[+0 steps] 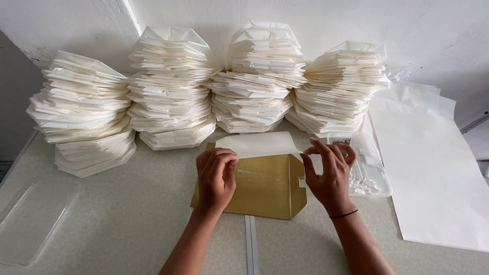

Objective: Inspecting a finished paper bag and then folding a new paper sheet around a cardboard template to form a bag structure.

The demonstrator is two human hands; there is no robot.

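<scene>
Hands (216,175) (330,175) pinch thin white paper (257,144) over glossy gold card (262,186).

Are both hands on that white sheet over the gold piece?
Yes, the left hand and right hand each pinch an end of the white sheet above the gold piece.

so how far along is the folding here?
Done: four tall stacks of folded white paper pieces stand against the wall. In hand: the left hand and right hand pinch a white paper sheet over a gold card form. Left: a pile of flat white sheets lies at the right.
</scene>
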